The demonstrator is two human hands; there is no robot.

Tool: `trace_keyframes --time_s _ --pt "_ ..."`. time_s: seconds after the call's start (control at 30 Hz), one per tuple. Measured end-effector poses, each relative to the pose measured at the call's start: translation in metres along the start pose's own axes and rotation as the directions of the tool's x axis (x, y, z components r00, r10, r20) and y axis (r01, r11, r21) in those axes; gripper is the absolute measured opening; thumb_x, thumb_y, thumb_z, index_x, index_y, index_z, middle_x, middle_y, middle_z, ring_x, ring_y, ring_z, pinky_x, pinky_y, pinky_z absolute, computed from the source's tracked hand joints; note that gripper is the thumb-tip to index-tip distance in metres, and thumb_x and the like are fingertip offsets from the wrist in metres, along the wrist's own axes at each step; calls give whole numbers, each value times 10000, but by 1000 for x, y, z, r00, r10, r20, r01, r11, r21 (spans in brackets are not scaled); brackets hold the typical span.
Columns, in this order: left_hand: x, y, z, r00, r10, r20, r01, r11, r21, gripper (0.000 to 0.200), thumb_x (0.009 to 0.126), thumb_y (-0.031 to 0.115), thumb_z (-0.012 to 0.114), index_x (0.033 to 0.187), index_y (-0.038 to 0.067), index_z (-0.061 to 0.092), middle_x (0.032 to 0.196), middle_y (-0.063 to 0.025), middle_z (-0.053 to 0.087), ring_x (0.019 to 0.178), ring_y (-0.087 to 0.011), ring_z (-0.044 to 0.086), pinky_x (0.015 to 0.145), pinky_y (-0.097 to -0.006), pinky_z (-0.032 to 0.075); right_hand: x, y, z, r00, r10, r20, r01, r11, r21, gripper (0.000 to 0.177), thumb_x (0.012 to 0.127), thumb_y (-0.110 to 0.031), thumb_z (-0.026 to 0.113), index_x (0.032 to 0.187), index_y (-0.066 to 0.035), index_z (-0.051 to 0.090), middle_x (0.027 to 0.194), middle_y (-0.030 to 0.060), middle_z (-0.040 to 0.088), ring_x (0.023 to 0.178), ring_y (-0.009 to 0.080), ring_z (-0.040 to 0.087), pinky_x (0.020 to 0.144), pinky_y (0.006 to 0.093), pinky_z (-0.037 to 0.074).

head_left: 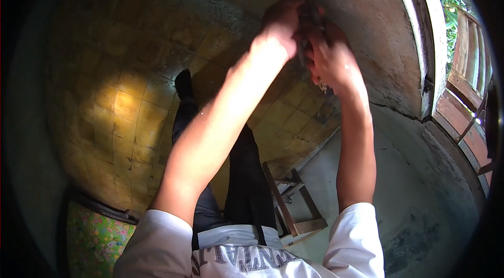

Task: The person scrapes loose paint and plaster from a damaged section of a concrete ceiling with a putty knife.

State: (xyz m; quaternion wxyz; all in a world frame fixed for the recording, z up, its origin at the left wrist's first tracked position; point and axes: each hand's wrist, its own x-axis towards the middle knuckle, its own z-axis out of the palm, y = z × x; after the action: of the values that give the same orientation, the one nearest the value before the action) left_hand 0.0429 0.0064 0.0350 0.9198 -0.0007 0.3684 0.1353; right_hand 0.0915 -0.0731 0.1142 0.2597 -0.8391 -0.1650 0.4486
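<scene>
Fingers [318,43] of the right hand [336,64] curl beside the left hand [283,19]; I cannot tell either's opening or hold.

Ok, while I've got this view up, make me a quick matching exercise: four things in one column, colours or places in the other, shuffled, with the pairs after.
Column 1
1. Left hand
2. Tiled floor
3. Wooden frame
4. Shirt

Column 2
A. White, with dark lettering
B. In the picture, between the dark trousers and the right forearm
C. Close to the right hand, slightly higher in the picture
D. Yellowish, with a bright patch of light

Pairs: 1-C, 2-D, 3-B, 4-A
</scene>
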Motion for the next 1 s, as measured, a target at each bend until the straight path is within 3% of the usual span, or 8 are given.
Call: trace_keyframes --time_s 0.13,0.2,0.27,0.3,0.43,0.67,0.83,1.0 --pt "18 14 -23 999 -16 45 17 1000 -12 218 966 305 569 931 98 627 748 -34 637 642 -134 609 572 -269 499 19 -5 23 995 -97 -10 94 982 -165 346 961 -254 467 1191 1 506 577 11 436 387 126 398 361 310 360" --pt "8 9 -19 999 -52 -10 53 986 156 212 962 305 575 945 101 627 760 -39 645 653 -140 619 578 -273 504 5 21 27 990 -135 -41 137 989 59 354 963 -244 468 1241 -25 488 577 7 428 371 124 377 346 299 345" --pt "-2 1 -6 999 -40 24 34 977 211 268 950 375 589 958 109 627 784 -49 654 662 -151 620 594 -284 508 1 31 16 938 -303 -170 306 952 -4 358 938 -217 461 1203 15 531 683 188 598 411 261 561 413 406 460" --pt "-4 4 -4 998 -49 29 41 969 243 288 953 388 580 958 104 624 778 -48 652 652 -152 614 596 -290 507 -13 1 7 996 76 -48 -69 989 127 410 962 -221 464 1327 -35 437 578 -1 420 376 113 376 339 277 338" --pt "2 -1 -11 994 54 94 -69 984 162 336 965 404 554 936 74 611 752 -55 637 626 -158 593 584 -300 492 2 2 12 990 -125 -59 124 992 -16 519 946 -192 474 1399 33 357 590 4 437 379 122 397 351 285 352" --pt "-23 21 -11 982 98 163 -148 931 333 270 975 289 553 925 31 609 771 -65 624 654 -158 582 597 -302 480 -13 4 10 990 -63 125 -12 854 520 406 948 -198 486 1285 20 429 668 42 493 458 113 451 395 277 382" --pt "-7 2 0 897 364 252 -436 823 364 254 966 267 566 944 20 617 782 -66 633 620 -150 575 560 -305 469 11 42 23 929 -268 -253 299 950 91 311 991 -236 446 1178 -18 564 654 63 537 526 146 536 483 341 437" --pt "9 -3 -6 942 321 93 -334 885 325 270 961 289 579 912 27 625 795 -72 645 596 -133 565 550 -282 452 32 49 31 785 -503 -361 447 864 -233 338 1009 -258 409 934 5 608 643 93 573 572 169 540 537 358 424"
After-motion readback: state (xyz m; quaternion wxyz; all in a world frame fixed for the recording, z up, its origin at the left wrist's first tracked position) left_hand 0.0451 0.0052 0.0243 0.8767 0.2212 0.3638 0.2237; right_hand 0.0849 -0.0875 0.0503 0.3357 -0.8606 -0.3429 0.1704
